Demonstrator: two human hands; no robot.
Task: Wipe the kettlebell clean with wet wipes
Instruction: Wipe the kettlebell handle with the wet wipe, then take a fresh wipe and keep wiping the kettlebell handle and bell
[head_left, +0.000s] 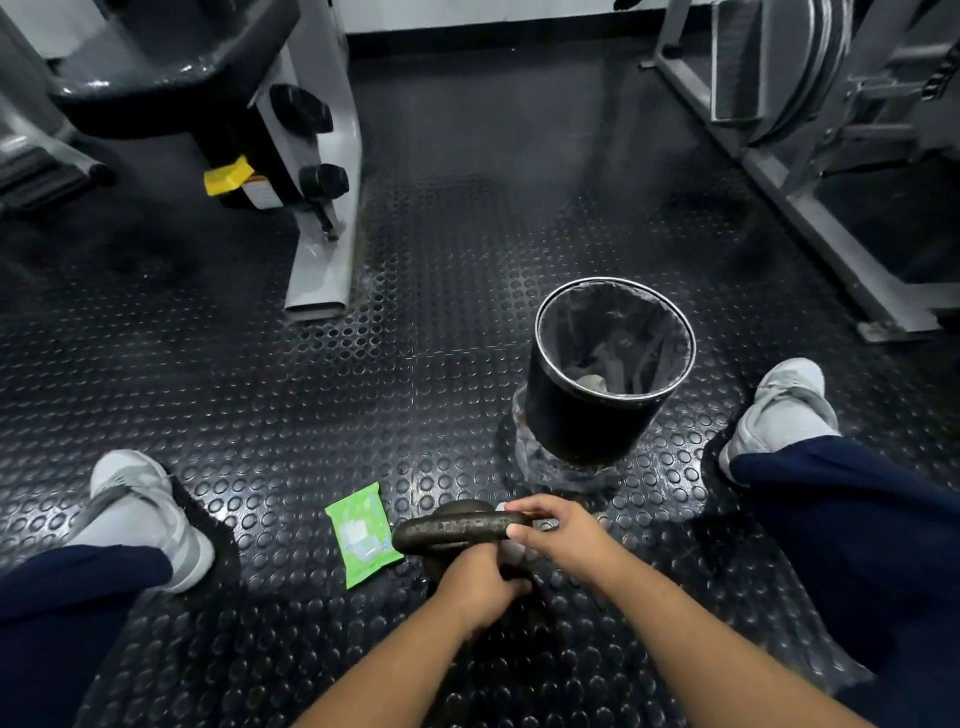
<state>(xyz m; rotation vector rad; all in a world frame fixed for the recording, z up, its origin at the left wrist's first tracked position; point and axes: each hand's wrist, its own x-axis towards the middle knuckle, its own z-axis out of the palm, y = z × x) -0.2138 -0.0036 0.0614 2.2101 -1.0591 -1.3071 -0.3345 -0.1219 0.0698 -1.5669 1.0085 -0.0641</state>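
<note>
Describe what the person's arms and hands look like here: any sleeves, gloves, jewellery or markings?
The left forearm and right forearm are bare down to the bottom edge of the frame, with no sleeve in view. The left hand and right hand are bare too: no gloves, and no ring, watch, wristband or marking shows on the visible sides.

Open floor (311, 405) lies ahead and left of the kettlebell (452, 530), up to the machine foot (319, 270). The bin (582, 415) stands close beyond it on the right (loose liner spread round its base). The wipes pack (362, 535) lies just left of the handle. The left shoe (140, 514) and right shoe (784, 410), with the legs behind them, wall in both sides.
</note>
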